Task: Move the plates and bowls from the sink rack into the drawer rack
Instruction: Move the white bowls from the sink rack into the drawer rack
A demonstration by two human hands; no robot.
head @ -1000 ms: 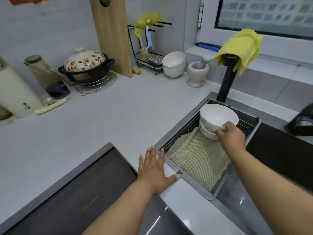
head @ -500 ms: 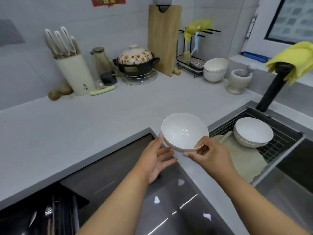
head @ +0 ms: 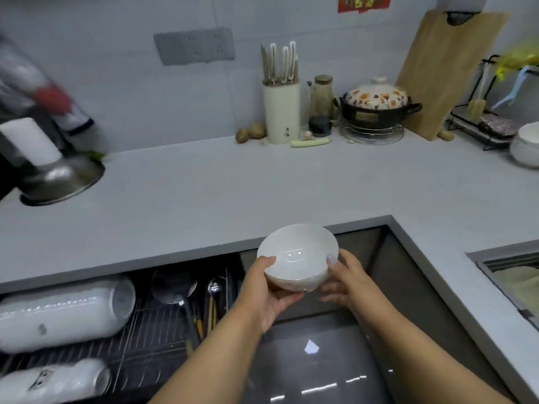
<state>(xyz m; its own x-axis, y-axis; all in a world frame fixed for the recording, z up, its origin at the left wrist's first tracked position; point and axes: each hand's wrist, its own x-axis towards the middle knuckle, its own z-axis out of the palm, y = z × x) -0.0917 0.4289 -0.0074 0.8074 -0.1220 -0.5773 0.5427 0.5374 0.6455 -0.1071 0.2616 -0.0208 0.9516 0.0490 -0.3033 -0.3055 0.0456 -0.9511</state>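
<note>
**Bowl held in both hands above the open drawer**

The white bowl (head: 297, 258) is in the air in front of the counter's (head: 262, 182) near edge, tilted slightly toward the camera, with the open drawer rack (head: 140, 330) below and to its left. The left hand (head: 262, 295) cups it from underneath, thumb over the rim on the left side and fingers curled under the base. The right hand (head: 347, 278) holds the opposite side, thumb on the rim and fingers spread beneath.

In the drawer rack, rows of white dishes (head: 64, 310) stand on edge along the left part, and ladles and other utensils (head: 204, 298) lie in the narrow section at its right end. At the frame's right edge a corner of the sink rack (head: 513, 275) shows. Along the counter's back edge stand a knife block (head: 281, 112), a flowered clay pot (head: 377, 104) and a wooden cutting board (head: 446, 71) leaning on the wall.
</note>
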